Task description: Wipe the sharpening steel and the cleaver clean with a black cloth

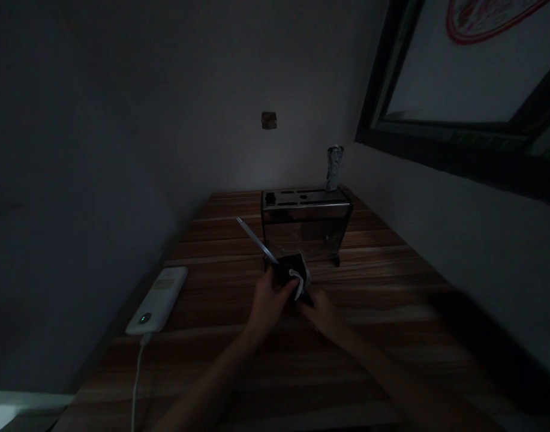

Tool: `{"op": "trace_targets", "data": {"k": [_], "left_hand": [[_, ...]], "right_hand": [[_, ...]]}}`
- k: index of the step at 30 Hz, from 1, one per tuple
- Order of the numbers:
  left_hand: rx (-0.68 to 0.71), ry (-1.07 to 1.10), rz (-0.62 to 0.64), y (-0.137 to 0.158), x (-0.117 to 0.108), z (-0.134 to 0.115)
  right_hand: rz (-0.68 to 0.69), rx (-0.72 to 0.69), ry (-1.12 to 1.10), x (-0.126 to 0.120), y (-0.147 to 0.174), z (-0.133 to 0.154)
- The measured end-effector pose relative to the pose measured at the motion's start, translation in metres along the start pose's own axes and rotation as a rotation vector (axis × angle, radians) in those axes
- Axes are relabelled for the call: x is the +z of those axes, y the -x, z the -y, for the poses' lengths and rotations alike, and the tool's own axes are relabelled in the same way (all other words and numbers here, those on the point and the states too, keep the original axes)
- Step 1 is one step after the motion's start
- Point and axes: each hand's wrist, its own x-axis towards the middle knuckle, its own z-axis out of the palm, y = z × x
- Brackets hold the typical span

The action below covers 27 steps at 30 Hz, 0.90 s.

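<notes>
In the middle of the dim head view, my left hand [266,303] is closed around a black object with a white curved strip [298,283]. A thin silver rod [257,240], its tip seemingly split, sticks out of that object up and to the left. My right hand [323,315] is closed on the object's dark lower right end. Poor light hides exactly what kind of thing it is. Just beyond my hands stands a slotted rack [301,198] with a shiny top and an open or see-through front.
A grey crumpled-looking upright item [333,168] rises from the rack's right end. At left on the striped wooden table [212,264] lies a white power bank [160,297] with a cable [138,366] plugged in. Walls border the table; a dark-framed window [454,141] is at right.
</notes>
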Motion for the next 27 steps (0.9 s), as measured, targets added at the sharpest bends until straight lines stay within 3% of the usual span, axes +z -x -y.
{"op": "trace_targets", "data": {"k": [13,27], "left_hand": [[-0.029,0.086,-0.097,-0.012,-0.017,-0.001],[0.085,0.171,-0.459,-0.033,-0.057,-0.007]], "right_hand": [[-0.009,-0.069,0.061,0.001,-0.004,-0.003],[0.051,-0.048,0.170,-0.005,-0.006,-0.008]]}}
